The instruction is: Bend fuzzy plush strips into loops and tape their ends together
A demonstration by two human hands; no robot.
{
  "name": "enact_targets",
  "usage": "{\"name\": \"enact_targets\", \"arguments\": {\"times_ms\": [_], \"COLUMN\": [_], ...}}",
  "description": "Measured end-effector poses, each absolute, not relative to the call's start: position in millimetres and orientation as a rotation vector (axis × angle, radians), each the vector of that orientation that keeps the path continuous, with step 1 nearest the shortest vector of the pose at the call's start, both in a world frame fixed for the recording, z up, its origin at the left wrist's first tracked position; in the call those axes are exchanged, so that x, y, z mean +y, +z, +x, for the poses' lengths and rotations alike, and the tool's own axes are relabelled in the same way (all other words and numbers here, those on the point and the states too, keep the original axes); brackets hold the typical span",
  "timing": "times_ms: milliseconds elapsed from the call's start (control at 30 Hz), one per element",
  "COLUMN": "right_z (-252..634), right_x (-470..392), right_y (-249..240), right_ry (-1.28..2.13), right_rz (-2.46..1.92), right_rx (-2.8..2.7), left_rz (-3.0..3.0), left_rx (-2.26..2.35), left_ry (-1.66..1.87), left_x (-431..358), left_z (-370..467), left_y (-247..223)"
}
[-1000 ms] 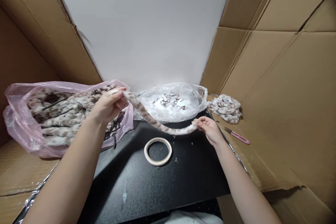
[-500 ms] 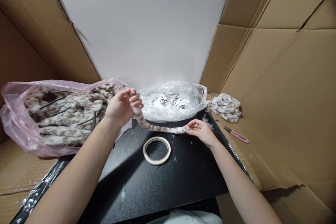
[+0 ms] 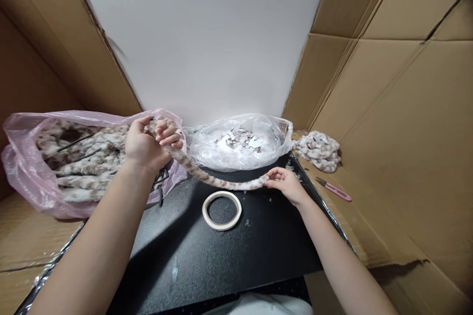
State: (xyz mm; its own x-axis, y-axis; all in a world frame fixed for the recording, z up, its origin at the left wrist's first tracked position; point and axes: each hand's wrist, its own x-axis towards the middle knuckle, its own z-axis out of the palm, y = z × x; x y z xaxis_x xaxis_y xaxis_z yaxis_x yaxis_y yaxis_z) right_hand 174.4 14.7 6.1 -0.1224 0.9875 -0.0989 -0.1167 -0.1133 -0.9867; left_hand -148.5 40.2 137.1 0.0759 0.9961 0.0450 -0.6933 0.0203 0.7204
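A plush strip, long, thin and mottled white and brown, sags between my two hands above the black tabletop. My left hand has its fingers curled round the strip's left part, in front of the pink plastic bag. Between thumb and fingertips my right hand pinches the strip's right end. Below the strip lies a roll of cream tape, flat on the table. More of the mottled plush strips, with dark cords among them, fill the pink bag.
A clear plastic bag with small white pieces stands at the back. To the right, on cardboard, are a plush bundle and pink-handled thread snips. Cardboard walls rise on both sides of the black table.
My left hand has moved to the left, over the pink bag's edge, and a longer stretch of the strip now spans between the hands. My right hand has barely moved.
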Motion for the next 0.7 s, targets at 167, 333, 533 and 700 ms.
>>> {"name": "enact_targets", "arguments": {"times_ms": [167,333,533,700], "right_z": [178.7,187.6,198.4,209.9], "right_x": [16.6,21.9,30.3,36.6], "right_y": [4.5,4.4,-0.8,-10.0], "right_ry": [1.41,1.294,1.09,0.733], "right_rz": [-1.139,-1.216,-1.298,-1.38], "right_rx": [-1.085,-0.882,-0.78,-0.762], "left_rz": [0.614,0.489,0.403,0.423], "left_rx": [0.572,0.544,0.535,0.545], "left_ry": [1.507,1.705,1.771,1.624], "left_x": [39.9,42.7,45.7,44.4], "left_z": [-154.5,-164.9,-162.1,-126.4], "left_y": [138.5,137.9,133.8,117.3]}}
